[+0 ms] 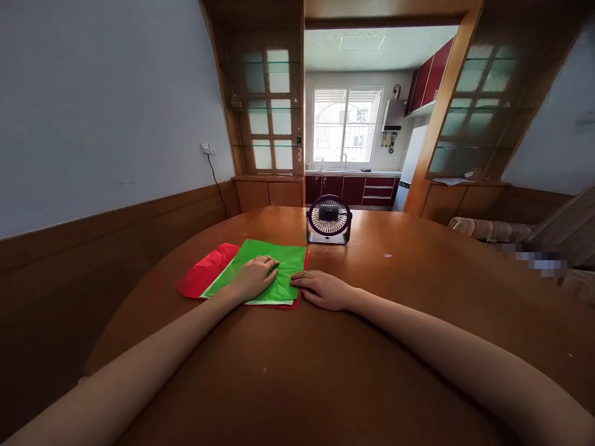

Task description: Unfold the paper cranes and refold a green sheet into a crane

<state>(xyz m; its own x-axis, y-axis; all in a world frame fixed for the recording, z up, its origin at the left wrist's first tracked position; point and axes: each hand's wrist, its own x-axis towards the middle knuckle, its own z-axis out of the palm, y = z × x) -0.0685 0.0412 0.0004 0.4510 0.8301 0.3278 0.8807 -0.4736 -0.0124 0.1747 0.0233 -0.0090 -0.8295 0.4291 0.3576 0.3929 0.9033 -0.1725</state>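
Note:
A creased green sheet of paper (288, 263) lies on the table, on top of a red sheet (209, 271) that shows at the left and along the right edge. A pale layer peeks out between them at the lower edge. My left hand (255, 277) rests flat on the middle of the green sheet, fingers stretched toward the right. At the right edge of the sheets, my right hand (324, 288) lies with fingers extended and their tips on the green paper. What is under the palms is hidden.
A small dark desk fan (330, 218) stands on the brown wooden table (279, 384) beyond the papers. A small white scrap (387, 255) lies to its right. Past the table are a kitchen doorway, glass-shelved cabinets and, at right, a striped cushioned seat (490, 229).

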